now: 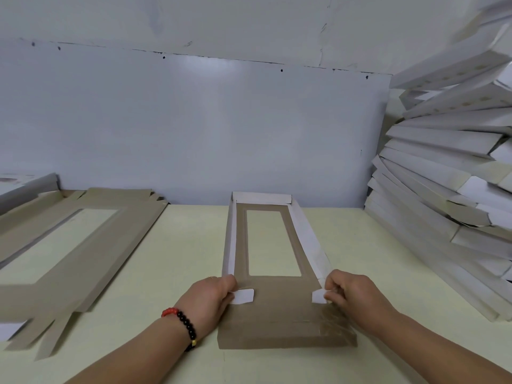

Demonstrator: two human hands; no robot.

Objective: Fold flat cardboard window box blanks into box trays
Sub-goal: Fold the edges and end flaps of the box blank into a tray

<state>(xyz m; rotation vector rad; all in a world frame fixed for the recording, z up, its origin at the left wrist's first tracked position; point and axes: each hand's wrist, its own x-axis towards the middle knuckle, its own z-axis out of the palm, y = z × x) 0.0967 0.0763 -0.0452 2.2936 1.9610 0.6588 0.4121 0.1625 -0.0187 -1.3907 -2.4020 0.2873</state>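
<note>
A brown cardboard window box blank [277, 309] lies lengthwise on the pale table [171, 259] in front of me. Its far end wall and both long side walls stand folded up, white on the inside. Its near end flap lies flat. My left hand [210, 297] pinches the white corner tab [243, 296] at the near end of the left side wall. My right hand [352, 296] pinches the matching white tab [318, 296] on the right side wall. Both tabs are turned inward over the brown panel.
A pile of flat brown window blanks [69, 245] lies on the table at the left. A tall leaning stack of folded white trays [443, 176] fills the right side. A white wall panel [194, 128] stands behind the table. I wear a bead bracelet [182, 322] on my left wrist.
</note>
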